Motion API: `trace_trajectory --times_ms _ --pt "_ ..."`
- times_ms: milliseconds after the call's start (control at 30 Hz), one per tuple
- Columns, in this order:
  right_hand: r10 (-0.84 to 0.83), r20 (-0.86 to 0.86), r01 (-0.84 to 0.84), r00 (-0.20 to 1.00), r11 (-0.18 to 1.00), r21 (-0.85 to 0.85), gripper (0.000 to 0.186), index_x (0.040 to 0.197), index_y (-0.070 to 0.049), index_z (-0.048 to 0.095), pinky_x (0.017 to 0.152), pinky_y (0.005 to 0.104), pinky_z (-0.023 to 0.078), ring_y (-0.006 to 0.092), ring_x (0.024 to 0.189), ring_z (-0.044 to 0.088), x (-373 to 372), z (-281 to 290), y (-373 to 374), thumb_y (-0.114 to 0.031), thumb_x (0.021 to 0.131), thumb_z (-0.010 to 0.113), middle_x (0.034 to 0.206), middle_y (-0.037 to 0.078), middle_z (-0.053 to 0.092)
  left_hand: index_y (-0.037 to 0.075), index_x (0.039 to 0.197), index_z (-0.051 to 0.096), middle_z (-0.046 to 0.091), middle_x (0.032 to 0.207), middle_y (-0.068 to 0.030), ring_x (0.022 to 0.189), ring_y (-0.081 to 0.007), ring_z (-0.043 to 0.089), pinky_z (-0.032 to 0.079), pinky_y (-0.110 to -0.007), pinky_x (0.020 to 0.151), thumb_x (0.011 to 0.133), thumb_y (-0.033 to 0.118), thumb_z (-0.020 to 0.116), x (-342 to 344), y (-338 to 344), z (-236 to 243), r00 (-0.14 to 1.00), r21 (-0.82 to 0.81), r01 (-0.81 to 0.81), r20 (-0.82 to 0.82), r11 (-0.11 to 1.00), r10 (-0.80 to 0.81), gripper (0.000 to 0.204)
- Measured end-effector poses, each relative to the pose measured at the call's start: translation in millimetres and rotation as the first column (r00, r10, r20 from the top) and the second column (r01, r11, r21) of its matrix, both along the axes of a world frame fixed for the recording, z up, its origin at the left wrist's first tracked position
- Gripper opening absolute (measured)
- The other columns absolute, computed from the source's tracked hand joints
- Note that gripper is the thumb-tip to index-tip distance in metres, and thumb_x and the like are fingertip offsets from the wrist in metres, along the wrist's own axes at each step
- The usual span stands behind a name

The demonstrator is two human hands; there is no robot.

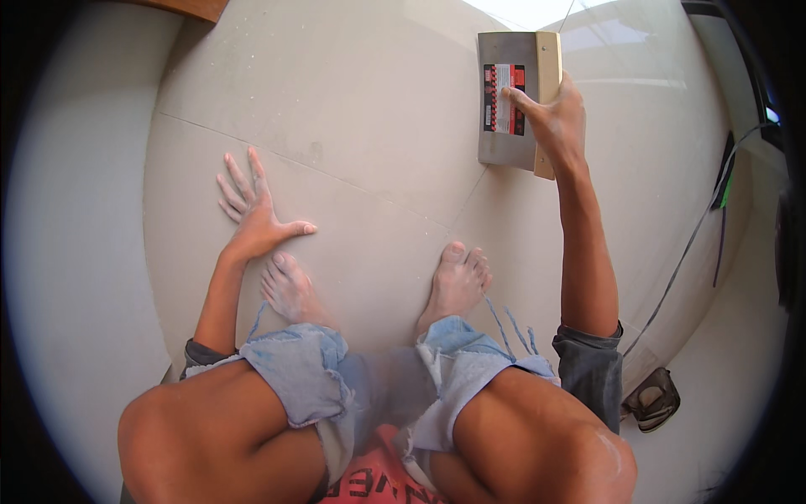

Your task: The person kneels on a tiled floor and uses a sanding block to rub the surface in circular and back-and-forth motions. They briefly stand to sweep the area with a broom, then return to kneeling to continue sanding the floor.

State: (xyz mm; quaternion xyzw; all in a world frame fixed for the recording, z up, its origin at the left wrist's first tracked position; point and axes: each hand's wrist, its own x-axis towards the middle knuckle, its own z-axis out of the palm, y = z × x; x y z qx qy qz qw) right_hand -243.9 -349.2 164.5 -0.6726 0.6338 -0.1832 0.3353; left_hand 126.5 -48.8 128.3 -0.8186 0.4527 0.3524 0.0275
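red-and-black label (499, 118) on grey scraper (509, 149) in right hand (560, 122)

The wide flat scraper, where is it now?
In the head view, the wide flat scraper is at the upper right, held in the right hand, farther up the picture than the right foot.

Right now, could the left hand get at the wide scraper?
Probably, with a stretch: only floor shows between the left hand and the scraper, though the right hand is holding it.
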Motion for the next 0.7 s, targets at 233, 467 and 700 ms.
trace_trajectory --times_ms 233,467,700 --pt "-0.020 0.013 0.020 1.000 1.000 0.000 0.056 0.120 0.003 0.068 0.079 0.0393 0.065 0.0262 0.084 0.080 -2 1 4 -0.030 0.083 0.093 0.100 0.017 0.081 0.021 0.173 -0.025 -0.041 0.170 -0.0318 0.155 -0.0615 -0.035 -0.013 -0.081 0.119 0.052 0.063 0.103 2 1 -2 1.000 0.000 0.011 -0.009 1.000 -0.011 0.181" --pt "-0.070 0.038 0.070 0.997 0.998 0.007 0.057 0.119 0.004 0.068 0.080 0.0391 0.065 0.0264 0.085 0.080 -3 2 8 -0.032 0.083 0.093 0.100 0.017 0.081 0.020 0.173 -0.024 -0.041 0.170 -0.0325 0.155 -0.0615 -0.035 -0.014 -0.080 0.119 0.052 0.063 0.104 1 -1 -1 1.000 0.018 0.005 -0.018 1.000 -0.005 0.182" --pt "-0.046 0.037 0.045 0.998 0.999 0.025 0.058 0.122 0.003 0.069 0.084 0.0407 0.063 0.0278 0.091 0.079 -4 4 7 -0.032 0.082 0.092 0.103 0.017 0.081 0.020 0.173 -0.024 -0.040 0.170 -0.0326 0.155 -0.0612 -0.036 -0.015 -0.080 0.119 0.051 0.064 0.103 1 1 -2 1.000 -0.008 0.007 -0.020 1.000 -0.007 0.182"
